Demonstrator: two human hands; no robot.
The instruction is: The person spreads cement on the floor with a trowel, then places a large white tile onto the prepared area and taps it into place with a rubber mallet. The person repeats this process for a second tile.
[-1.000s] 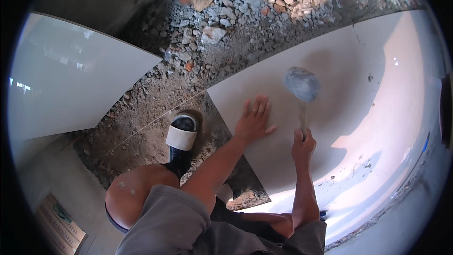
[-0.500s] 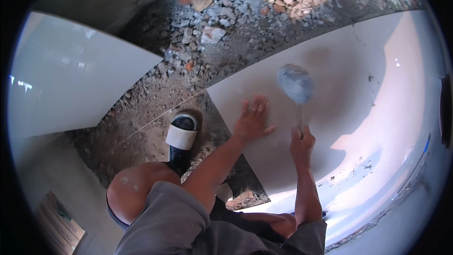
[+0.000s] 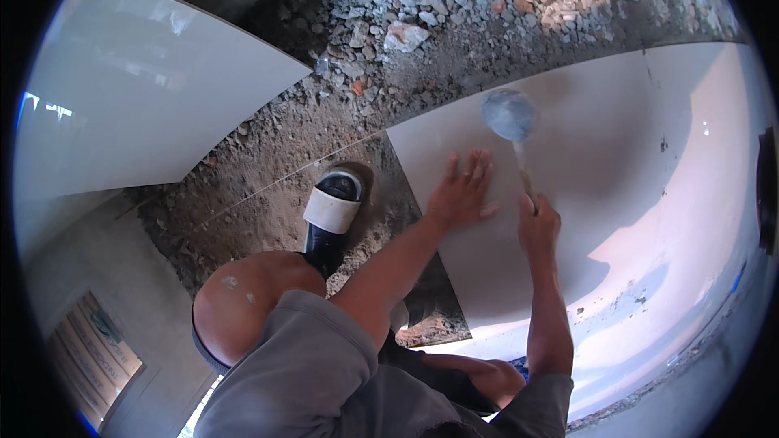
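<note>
A large pale floor tile (image 3: 454,276) lies to the right, partly in shadow. On its upper left part rests my left hand (image 3: 462,192), flat with the fingers spread. My right hand (image 3: 540,225) is wrapped round the handle of a mallet (image 3: 510,115) with a rounded grey-blue head. The mallet's head is over the tile, ahead and to the right of my left hand; whether it touches the surface I cannot tell.
Another glossy tile (image 3: 170,89) is at the left. Broken stones and rubble (image 3: 406,36) cover the far ground. A thin string (image 3: 292,169) crosses the bare soil beside my sandalled foot (image 3: 333,203). A cardboard box (image 3: 93,357) stands at the lower left.
The whole view has shifted, so the scene sits further right. My right hand still grips the mallet, whose head has swung slightly. My left hand stays spread on the tile.
</note>
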